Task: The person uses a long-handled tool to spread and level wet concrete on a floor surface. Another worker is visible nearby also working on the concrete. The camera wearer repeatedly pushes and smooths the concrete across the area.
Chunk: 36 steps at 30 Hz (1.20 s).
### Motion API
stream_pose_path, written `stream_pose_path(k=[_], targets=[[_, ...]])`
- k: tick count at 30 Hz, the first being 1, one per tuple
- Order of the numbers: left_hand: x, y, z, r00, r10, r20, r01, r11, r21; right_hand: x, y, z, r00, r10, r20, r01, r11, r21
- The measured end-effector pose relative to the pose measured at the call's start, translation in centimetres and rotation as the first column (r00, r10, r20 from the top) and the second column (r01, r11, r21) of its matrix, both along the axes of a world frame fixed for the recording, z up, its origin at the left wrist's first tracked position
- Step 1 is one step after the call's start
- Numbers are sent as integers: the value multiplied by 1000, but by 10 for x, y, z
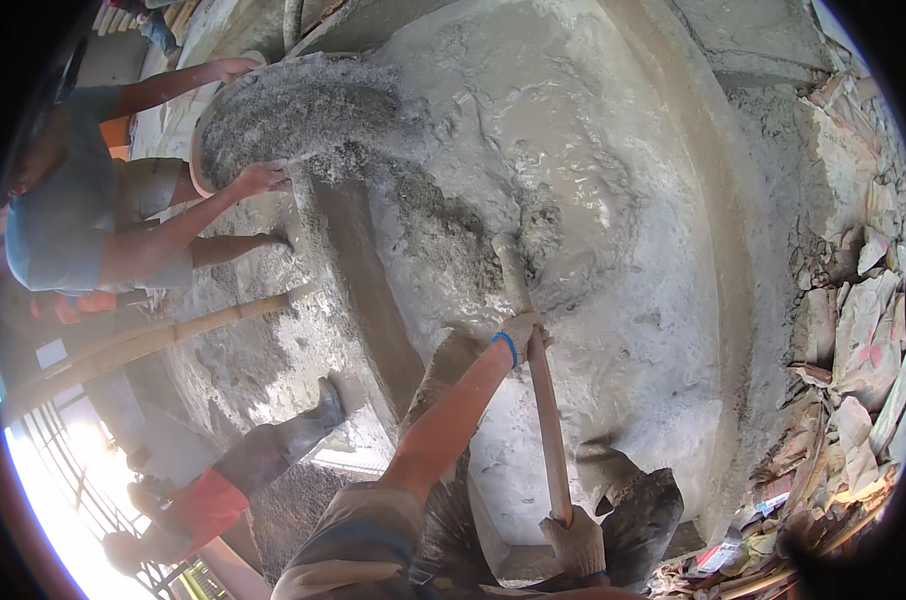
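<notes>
Both my hands grip a long wooden-handled tool (546, 400). My left hand (519, 337), in a pale work glove with a blue band at the wrist, is closed round the shaft partway down. Near the shaft's close end, my right hand (576, 541), also gloved, is wrapped round it. The tool's far end is coated grey and sits in wet grey mortar (573, 170); its blade is hidden, so I cannot tell whether it is a shovel or a hoe. At the upper left, a co-worker's two hands tilt a wide basin (199, 150) of grey gravelly material over the mortar.
A raised trough wall (358, 270) separates me from the co-worker (63, 230). Another person in red (208, 510) is at lower left, below a long pole (193, 325). Torn bags and debris (863, 340) lie beyond the curved right rim (728, 300).
</notes>
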State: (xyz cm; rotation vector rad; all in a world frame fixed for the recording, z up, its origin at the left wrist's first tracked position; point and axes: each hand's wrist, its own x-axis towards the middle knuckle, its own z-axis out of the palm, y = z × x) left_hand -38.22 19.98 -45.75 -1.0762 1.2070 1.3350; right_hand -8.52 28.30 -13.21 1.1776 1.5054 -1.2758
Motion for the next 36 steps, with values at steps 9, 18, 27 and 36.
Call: stream_pose_path(k=[9,18,27,36], targets=[[13,26,17,996,-85,-2,85,996,-8,6,22,0,998,-27,59,26,999,22],[-138,18,35,941,-90,-327,31,983,-180,-104,17,-106,980,66,-187,-60,998,36],[-247,17,54,854,-91,-512,-46,967,-250,-269,-12,-188,941,-13,-338,17,1000,8],[-250,-18,56,769,-288,-570,36,910,-412,-406,-55,-257,831,-21,-556,-6,999,-47]])
